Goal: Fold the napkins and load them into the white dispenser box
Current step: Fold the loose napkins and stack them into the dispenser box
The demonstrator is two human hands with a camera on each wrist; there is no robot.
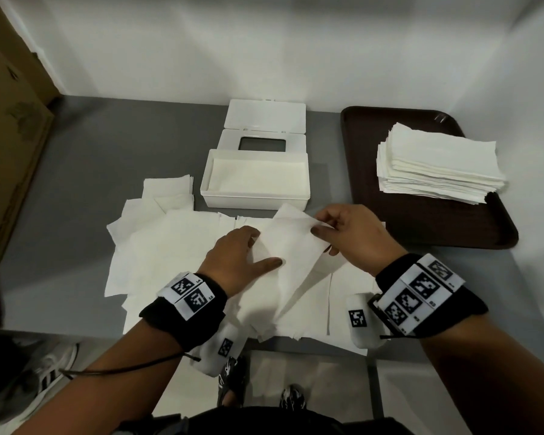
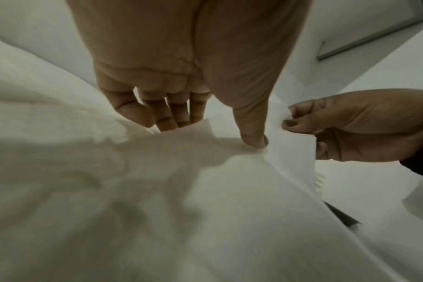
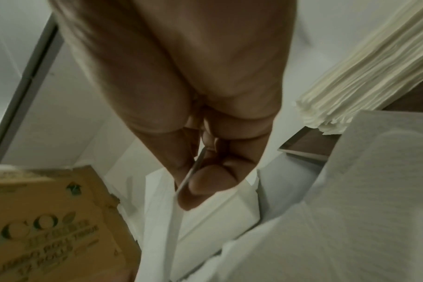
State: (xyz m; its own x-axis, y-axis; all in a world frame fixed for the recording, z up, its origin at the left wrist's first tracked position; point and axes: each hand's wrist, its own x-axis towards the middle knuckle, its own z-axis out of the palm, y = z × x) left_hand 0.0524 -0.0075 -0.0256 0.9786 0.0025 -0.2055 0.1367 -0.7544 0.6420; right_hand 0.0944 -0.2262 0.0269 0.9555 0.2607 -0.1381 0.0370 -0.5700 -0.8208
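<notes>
The white dispenser box [image 1: 254,200] stands open at the table's middle, its lid [image 1: 264,120] flipped back. Unfolded white napkins [image 1: 170,246] lie spread in front of it. My left hand [image 1: 259,251] rests flat on them, fingers straight, thumb pressing beside a raised napkin [image 1: 291,246]. That napkin's right edge is pinched between thumb and fingers of my right hand [image 1: 322,229], lifted and tilted over the pile. The left wrist view shows the left hand [image 2: 213,133] on the sheet and the right hand [image 2: 290,120] pinching. The right wrist view shows the right hand [image 3: 188,183] pinching the napkin [image 3: 162,229].
A brown tray [image 1: 421,221] at the right holds a thick stack of napkins [image 1: 437,164]. A cardboard box [image 1: 10,136] stands at the table's left edge. The table's front edge runs just below the pile; shoes show on the floor beneath.
</notes>
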